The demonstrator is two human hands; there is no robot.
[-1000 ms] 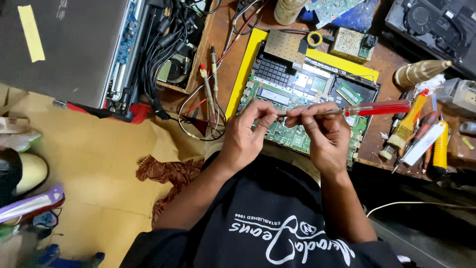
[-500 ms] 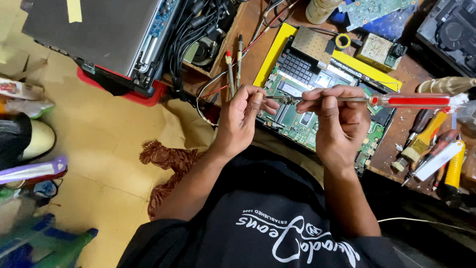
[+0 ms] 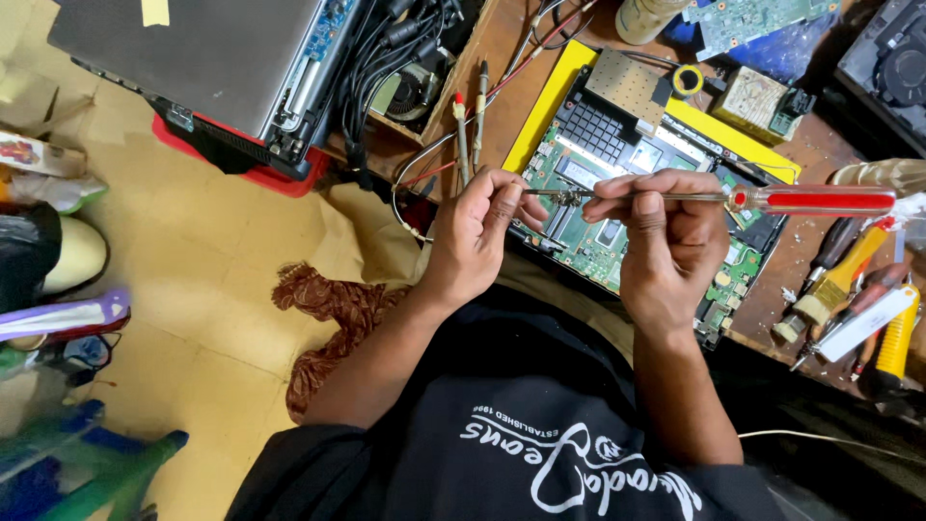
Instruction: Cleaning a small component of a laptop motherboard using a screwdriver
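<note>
The right hand (image 3: 666, 241) pinches the metal shaft of a screwdriver (image 3: 733, 199) with a red handle, held level above a green board (image 3: 617, 232) that lies in an opened laptop shell with a yellow edge (image 3: 545, 101). The left hand (image 3: 477, 236) closes its fingertips (image 3: 511, 198) on the shaft's tip. The board sits near the desk's (image 3: 502, 39) front edge. At the desk's right edge lie yellow-handled tools (image 3: 892, 338). Probes (image 3: 479, 106) and wires rest near its left edge. Beyond that edge, a closed grey laptop (image 3: 203, 53) rests on a red box (image 3: 251, 164) over the tiled floor (image 3: 193, 289).
</note>
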